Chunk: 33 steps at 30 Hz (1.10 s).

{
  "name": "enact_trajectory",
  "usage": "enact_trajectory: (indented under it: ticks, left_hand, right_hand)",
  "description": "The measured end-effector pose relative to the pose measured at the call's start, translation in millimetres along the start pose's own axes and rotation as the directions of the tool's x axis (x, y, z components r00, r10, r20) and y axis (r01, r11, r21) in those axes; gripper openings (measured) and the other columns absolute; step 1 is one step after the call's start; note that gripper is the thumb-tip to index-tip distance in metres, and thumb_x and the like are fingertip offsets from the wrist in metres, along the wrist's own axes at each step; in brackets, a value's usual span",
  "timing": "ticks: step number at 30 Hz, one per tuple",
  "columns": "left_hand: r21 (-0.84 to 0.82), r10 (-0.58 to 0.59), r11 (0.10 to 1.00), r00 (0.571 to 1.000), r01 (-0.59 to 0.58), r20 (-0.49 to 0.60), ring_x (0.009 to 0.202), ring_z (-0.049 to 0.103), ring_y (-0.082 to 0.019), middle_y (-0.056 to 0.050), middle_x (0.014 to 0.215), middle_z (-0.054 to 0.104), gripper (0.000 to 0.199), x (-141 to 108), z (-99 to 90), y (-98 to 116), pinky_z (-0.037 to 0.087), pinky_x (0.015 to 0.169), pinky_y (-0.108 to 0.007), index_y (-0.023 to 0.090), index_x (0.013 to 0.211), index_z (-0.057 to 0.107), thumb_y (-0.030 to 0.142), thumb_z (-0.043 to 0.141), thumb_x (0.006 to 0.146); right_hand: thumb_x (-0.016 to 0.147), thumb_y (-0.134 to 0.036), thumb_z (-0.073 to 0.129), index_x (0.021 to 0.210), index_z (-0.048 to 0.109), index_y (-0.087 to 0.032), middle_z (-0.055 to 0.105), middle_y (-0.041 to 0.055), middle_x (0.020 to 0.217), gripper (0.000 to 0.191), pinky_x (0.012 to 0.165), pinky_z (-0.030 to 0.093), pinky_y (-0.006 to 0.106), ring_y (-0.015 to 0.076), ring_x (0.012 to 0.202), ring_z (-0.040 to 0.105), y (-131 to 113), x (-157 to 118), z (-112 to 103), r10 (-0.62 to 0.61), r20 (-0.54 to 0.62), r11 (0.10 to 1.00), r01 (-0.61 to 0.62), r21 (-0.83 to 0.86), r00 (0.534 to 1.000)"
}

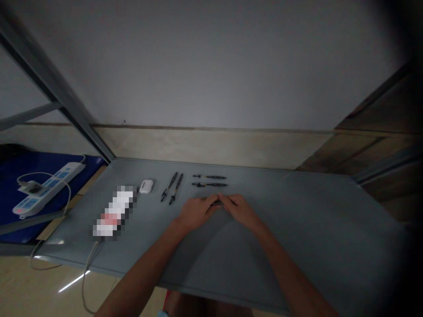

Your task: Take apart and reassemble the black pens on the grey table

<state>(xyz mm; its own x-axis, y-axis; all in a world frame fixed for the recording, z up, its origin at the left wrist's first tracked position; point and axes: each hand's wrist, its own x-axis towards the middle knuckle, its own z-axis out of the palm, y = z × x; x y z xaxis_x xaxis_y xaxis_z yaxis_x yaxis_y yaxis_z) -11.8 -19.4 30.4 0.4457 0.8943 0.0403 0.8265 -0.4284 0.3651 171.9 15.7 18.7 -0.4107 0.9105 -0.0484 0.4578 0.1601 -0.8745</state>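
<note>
Grey worktop [297, 229] runs out under both my forearms, and my left grip [197, 212] and right grip [239, 209] meet near its middle, fingers curled in and narrow, tips almost touching over a small dark thing [216, 203]. I can't tell from this view whether I'm pinching it or only closing around it, since my fingers hide most of it. Its shape is hidden too, so I won't name it. Just above my fingertips lie two pens [209, 185], side by side and level, and to their left two more pens [169, 186] slant close together. Each pair sits tidy and nearly parallel, which looks deliberate, as if they were set in order so that none lies across another and all stay within easy reach. Further left is a white earbud case [146, 186], then a pixelated block [114, 213] too blurred to name, its pale cable [88, 273] dropping over the worktop's edge. Off the corner, a white power strip [48, 188] lies on a blue board [33, 224]
</note>
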Motion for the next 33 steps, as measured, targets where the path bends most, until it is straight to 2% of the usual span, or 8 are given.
enact_trajectory:
  ticks: [4,6,11,16,20,25,30,33]
  left_hand:
    - [0.016,-0.052,0.999,0.999,0.052,0.005,0.087,0.071,-0.022,-0.006,0.098,0.074,0.043,1.8,2.6,-1.2,0.052,0.074,-0.030,0.024,0.117,0.059,0.044,0.024,0.103]
    - [0.028,-0.075,0.997,0.997,0.075,0.003,0.085,0.072,-0.023,-0.007,0.094,0.074,0.046,2.3,2.4,-1.5,0.052,0.074,-0.031,0.022,0.111,0.060,0.044,0.021,0.103]
    - [-0.014,-0.008,1.000,1.000,0.008,-0.020,0.089,0.071,-0.025,-0.007,0.102,0.074,0.046,1.1,1.5,-1.6,0.053,0.074,-0.033,0.024,0.127,0.053,0.055,0.033,0.098]
    - [0.030,-0.026,0.999,0.999,0.025,0.030,0.085,0.072,-0.024,-0.006,0.099,0.074,0.044,1.5,1.9,-0.5,0.053,0.072,-0.032,0.028,0.133,0.051,0.048,0.027,0.101]
    - [-0.017,-0.073,0.997,0.997,0.073,0.017,0.085,0.071,-0.023,-0.007,0.098,0.074,0.043,1.9,0.5,-0.8,0.051,0.072,-0.031,0.024,0.124,0.057,0.046,0.028,0.102]
    - [-0.090,-0.056,0.995,0.998,0.053,-0.030,0.085,0.071,-0.021,-0.005,0.092,0.073,0.039,2.7,1.9,-3.7,0.050,0.070,-0.028,0.024,0.116,0.059,0.046,0.030,0.102]
    - [-0.003,-0.096,0.995,0.991,0.096,-0.089,0.085,0.069,-0.021,-0.007,0.089,0.071,0.041,6.4,5.8,-7.3,0.050,0.075,-0.029,0.019,0.101,0.062,0.046,0.031,0.101]
    - [0.037,-0.107,0.993,0.991,0.111,-0.082,0.086,0.069,-0.021,-0.009,0.089,0.070,0.045,8.2,7.4,-8.6,0.050,0.077,-0.030,0.017,0.095,0.062,0.046,0.029,0.101]
  right_hand:
    - [0.092,-0.054,0.046,0.068,0.057,-0.019,0.049,-0.0024,0.060,0.044,0.055,0.033,0.024,0.0128,0.057,0.045,-1.5,0.3,-0.8,-0.131,-0.015,0.991,0.131,-0.010,0.991]
    - [0.091,-0.050,0.048,0.070,0.057,-0.020,0.050,-0.0023,0.063,0.038,0.055,0.034,0.024,0.0133,0.059,0.046,-2.8,0.2,-1.2,-0.173,-0.047,0.985,0.171,-0.036,0.984]
    - [0.094,-0.049,0.042,0.065,0.059,-0.020,0.053,0.0000,0.059,0.044,0.056,0.035,0.026,0.0159,0.058,0.049,-3.8,0.3,2.8,-0.138,-0.042,0.989,0.135,-0.068,0.990]
    - [0.095,-0.052,0.037,0.060,0.055,-0.019,0.053,0.0004,0.058,0.052,0.057,0.036,0.027,0.0163,0.058,0.051,-3.8,0.7,6.3,-0.117,-0.055,0.988,0.111,-0.103,0.992]
    - [0.094,-0.053,0.042,0.066,0.053,-0.021,0.052,-0.0015,0.060,0.044,0.055,0.035,0.025,0.0148,0.057,0.050,-5.3,-0.8,5.3,-0.171,-0.079,0.979,0.160,-0.130,0.982]
    - [0.095,-0.050,0.043,0.068,0.051,-0.021,0.050,-0.0021,0.060,0.040,0.054,0.034,0.024,0.0144,0.058,0.048,-5.5,-1.6,3.1,-0.188,-0.079,0.975,0.176,-0.136,0.979]
    - [0.093,-0.048,0.047,0.081,0.061,-0.020,0.061,0.0012,0.070,0.033,0.059,0.039,0.026,0.0168,0.065,0.056,-4.7,0.0,0.1,-0.166,-0.143,0.983,0.152,-0.106,0.976]
    - [0.093,-0.048,0.048,0.083,0.062,-0.019,0.063,0.0029,0.073,0.033,0.062,0.041,0.027,0.0180,0.067,0.058,-5.3,0.3,-1.4,-0.144,-0.184,0.988,0.130,-0.084,0.972]
